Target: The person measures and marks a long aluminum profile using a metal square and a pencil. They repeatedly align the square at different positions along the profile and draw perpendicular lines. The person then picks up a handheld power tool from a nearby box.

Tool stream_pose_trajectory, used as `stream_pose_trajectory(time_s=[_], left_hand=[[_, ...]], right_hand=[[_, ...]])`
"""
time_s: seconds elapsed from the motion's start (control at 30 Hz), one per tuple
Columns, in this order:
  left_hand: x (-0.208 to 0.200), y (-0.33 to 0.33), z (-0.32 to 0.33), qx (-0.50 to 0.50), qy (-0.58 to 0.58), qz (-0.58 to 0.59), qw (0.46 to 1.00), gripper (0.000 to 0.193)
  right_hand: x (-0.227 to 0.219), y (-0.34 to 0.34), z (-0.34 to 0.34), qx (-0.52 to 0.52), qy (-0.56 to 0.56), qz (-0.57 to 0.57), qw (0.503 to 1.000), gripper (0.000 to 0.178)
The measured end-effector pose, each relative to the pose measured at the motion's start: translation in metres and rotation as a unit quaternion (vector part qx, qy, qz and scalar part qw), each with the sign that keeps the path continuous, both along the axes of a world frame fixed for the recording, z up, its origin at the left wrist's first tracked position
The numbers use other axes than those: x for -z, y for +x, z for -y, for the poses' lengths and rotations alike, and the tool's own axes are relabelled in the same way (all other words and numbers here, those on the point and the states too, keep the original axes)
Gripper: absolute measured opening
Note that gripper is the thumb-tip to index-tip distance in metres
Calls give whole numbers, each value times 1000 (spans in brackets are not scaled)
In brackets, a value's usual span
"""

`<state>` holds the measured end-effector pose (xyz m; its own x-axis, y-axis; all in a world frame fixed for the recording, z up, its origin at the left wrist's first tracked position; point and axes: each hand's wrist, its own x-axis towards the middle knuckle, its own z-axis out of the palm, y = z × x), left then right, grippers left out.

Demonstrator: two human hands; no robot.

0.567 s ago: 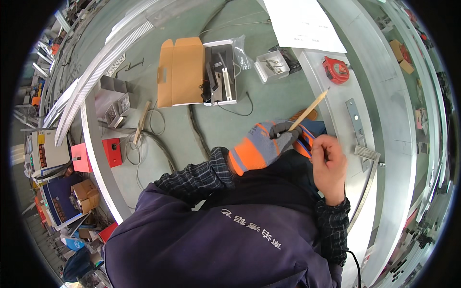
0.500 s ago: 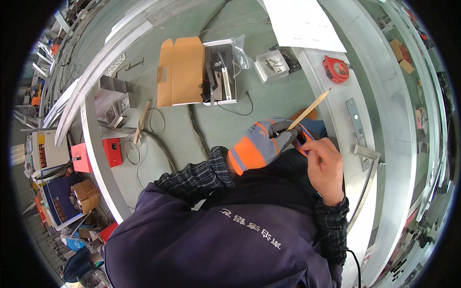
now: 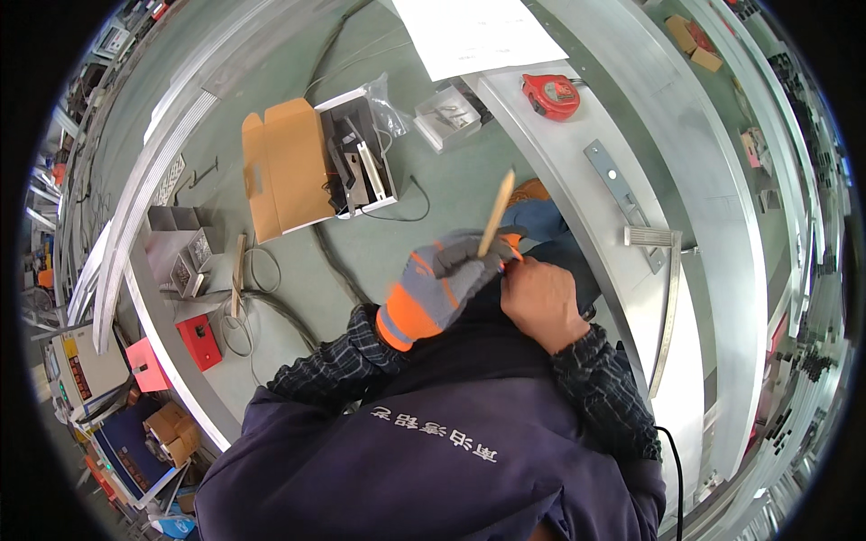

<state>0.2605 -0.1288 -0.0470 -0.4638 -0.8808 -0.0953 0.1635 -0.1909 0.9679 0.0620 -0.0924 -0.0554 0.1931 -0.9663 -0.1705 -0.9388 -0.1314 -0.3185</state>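
My left hand point(image 3: 442, 284), in a grey glove with an orange cuff, grips the lower end of a light wooden pencil point(image 3: 497, 212) that points up and slightly right. My bare right hand point(image 3: 539, 302) is curled right beside it and touches the glove. A small orange tool point(image 3: 512, 243) shows between the right fingers and the pencil's base; most of the tool is hidden. Both hands are held close in front of my dark jacket, above a blue and orange thing point(image 3: 532, 212) on the green floor.
An open cardboard box point(image 3: 284, 171) and a white box of metal parts point(image 3: 361, 162) lie to the upper left. A long aluminium profile point(image 3: 577, 153) carries a red tape measure point(image 3: 550, 95), a paper sheet point(image 3: 478, 32) and a steel square point(image 3: 663, 298). Cables point(image 3: 271, 307) lie on the left.
The pencil has swung from leaning right to nearly upright and shifted left. Both hands have moved left and closer together.
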Motion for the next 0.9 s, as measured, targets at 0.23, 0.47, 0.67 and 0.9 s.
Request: stream_pose_trajectory(time_s=[0.23, 0.47, 0.67, 0.9], left_hand=[[24, 6, -1, 115, -99, 54, 987, 24], [16, 13, 11, 106, -190, 115, 969, 31], [12, 2, 16, 98, -267, 52, 957, 31], [13, -17, 0, 85, -240, -8, 967, 31]], right_hand=[[5, -14, 10, 231, 258, 388, 854, 27], [-18, -19, 1, 318, 339, 623, 629, 25], [-27, -14, -5, 283, 191, 613, 713, 17], [-1, -34, -1, 336, 167, 805, 459, 22]])
